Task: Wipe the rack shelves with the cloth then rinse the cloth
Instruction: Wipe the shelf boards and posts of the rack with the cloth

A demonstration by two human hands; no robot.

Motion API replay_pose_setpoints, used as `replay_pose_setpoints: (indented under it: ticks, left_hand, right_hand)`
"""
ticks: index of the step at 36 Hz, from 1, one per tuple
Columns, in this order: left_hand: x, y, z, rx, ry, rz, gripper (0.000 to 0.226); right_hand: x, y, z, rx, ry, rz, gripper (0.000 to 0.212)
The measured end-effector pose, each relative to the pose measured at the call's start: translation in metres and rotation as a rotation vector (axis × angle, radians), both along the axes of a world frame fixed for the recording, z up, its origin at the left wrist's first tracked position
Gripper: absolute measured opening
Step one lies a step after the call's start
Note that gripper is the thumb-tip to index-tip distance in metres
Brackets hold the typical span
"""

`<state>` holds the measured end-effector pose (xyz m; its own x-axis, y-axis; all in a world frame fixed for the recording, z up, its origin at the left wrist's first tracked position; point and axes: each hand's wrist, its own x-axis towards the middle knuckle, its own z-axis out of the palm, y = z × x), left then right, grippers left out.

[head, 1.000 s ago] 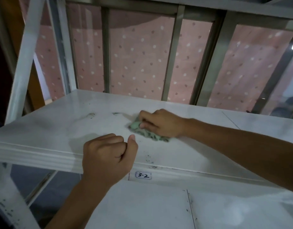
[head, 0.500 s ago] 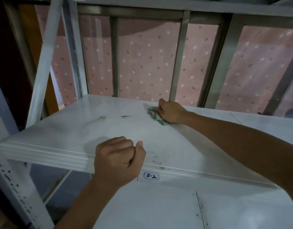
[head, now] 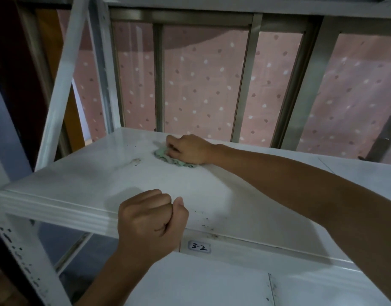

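The wiping is looking only partly done. The right hand (head: 187, 149) is pressing the crumpled green cloth (head: 168, 156) onto the white shelf (head: 79, 184) near its back edge, at 12 o'clock from the left hand (head: 150, 219), with its fingers (head: 172, 146) curling round the cloth. The left hand is resting on the front lip as a tight fist, gripping nothing. A dark smudge (head: 136, 161) is lying at 9 o'clock of the cloth and specks (head: 206, 226) at 3 o'clock of the fist, so more passes are probably needed. The rinsing is not yet done.
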<state>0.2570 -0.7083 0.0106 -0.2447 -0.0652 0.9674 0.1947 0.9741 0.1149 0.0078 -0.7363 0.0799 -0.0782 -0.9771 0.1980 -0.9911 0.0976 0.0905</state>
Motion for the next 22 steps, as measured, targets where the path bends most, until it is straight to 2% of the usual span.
replay_pose_setpoints:
  ticks: [8,12,18,22]
  left_hand:
    - [0.001,0.002,0.001,-0.010,0.013,0.024,0.058]
    - [0.001,0.003,0.001,-0.021,0.041,0.031,0.056]
    - [-0.004,0.004,0.000,-0.128,0.050,0.053,0.055]
    - [-0.003,0.005,0.002,-0.073,0.054,0.024,0.059]
  right_hand:
    - [0.072,0.056,0.000,-0.036,0.043,0.375,0.027]
    - [0.085,0.083,0.001,-0.085,0.008,0.483,0.021]
    - [0.076,0.085,-0.006,-0.117,-0.066,0.380,0.023]
    - [0.045,0.064,-0.009,-0.151,-0.067,0.134,0.028]
